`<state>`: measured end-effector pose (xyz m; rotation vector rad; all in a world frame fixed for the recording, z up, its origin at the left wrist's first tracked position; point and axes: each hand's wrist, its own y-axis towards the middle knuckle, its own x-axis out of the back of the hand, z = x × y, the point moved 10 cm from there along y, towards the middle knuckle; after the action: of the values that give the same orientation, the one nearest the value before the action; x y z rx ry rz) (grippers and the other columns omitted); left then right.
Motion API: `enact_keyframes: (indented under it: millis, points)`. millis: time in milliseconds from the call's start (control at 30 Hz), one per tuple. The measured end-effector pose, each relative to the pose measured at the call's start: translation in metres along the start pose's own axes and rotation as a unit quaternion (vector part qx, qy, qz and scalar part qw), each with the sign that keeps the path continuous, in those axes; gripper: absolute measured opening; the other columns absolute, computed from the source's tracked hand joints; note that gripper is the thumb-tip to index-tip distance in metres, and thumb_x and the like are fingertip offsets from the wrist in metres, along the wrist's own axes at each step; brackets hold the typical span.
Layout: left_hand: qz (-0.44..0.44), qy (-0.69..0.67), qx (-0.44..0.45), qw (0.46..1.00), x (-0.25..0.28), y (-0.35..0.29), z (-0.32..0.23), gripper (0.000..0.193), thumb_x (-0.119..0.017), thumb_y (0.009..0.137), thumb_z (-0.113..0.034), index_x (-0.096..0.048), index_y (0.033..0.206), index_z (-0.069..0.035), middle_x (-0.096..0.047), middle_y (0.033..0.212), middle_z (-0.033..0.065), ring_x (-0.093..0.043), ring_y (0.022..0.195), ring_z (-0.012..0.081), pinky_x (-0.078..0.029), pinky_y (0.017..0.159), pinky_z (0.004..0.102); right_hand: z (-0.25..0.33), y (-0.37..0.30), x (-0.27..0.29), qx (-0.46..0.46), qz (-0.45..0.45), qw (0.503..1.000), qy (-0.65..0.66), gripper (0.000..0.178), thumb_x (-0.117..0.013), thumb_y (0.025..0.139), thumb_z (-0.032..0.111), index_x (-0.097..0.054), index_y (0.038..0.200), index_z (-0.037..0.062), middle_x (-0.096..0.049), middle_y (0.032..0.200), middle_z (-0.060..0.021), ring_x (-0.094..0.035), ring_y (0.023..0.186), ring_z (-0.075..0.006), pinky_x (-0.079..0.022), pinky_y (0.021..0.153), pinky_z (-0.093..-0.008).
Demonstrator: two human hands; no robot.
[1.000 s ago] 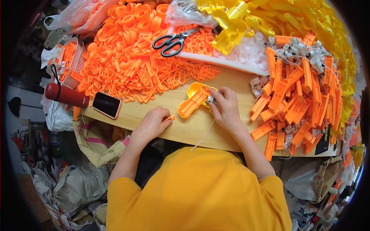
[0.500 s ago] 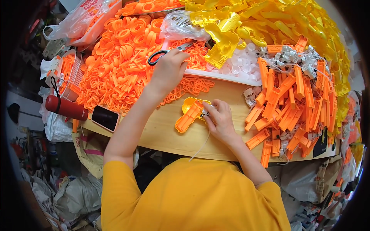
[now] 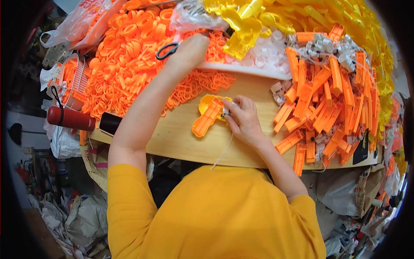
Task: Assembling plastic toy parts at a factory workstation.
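My left hand [image 3: 194, 48] reaches over the white tray [image 3: 250, 70], by the small orange parts [image 3: 217, 48] in it. Its fingers are hidden behind the back of the hand. Beside it shows a dark handle loop of the scissors [image 3: 167, 51]; whether I touch them cannot be made out. On the table, my right hand [image 3: 245, 120] is closed on the right side of a yellow plastic shell [image 3: 204, 102]. A long orange trough-shaped piece [image 3: 206, 119] lies in that shell. Near my fingertips is a small whitish part, and a thin pale wire [image 3: 223, 154] trails toward me.
Orange rings and hooks [image 3: 129, 64] are heaped at left. Many orange trough pieces with wired silvery parts [image 3: 321, 99] are piled at right, yellow shells [image 3: 336, 26] behind. White caps [image 3: 269, 52] fill part of the tray. A red bottle [image 3: 71, 118] and a phone [image 3: 109, 123] lie front left.
My left hand has moved slightly deeper into the tray, and its fingers no longer show. My right hand stays at the yellow shell. The whole view has shifted a little.
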<state>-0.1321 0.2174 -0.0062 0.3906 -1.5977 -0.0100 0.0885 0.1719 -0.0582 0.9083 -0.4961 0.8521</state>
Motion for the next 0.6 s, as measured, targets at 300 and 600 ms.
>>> enact_keyframes:
  millis: [300,600]
  points:
    - [-0.143,-0.261,0.003,0.955,0.045,-0.081,-0.04,0.018,-0.065,0.081,0.0,-0.065,0.099,0.001,-0.065,0.08,0.0119,-0.065,0.072,0.022,-0.051,0.067,0.0307,-0.008,0.003,0.0,-0.006,0.008,1.0,-0.001,0.047,-0.069,0.075,0.006,-0.06,0.122,0.0089,-0.053,0.107,-0.0168,-0.052,0.1,-0.0329,-0.042,0.089,-0.0421]
    - [-0.1,-0.331,-0.032,0.938,0.011,-0.162,-0.101,0.014,-0.063,0.077,0.006,-0.058,0.09,0.0,-0.061,0.092,0.0151,-0.061,0.084,0.032,-0.051,0.073,0.037,-0.001,0.003,0.0,0.005,0.012,1.0,0.0,0.048,-0.068,0.076,0.006,-0.06,0.123,0.0098,-0.053,0.107,-0.0161,-0.052,0.099,-0.0315,-0.042,0.089,-0.0413]
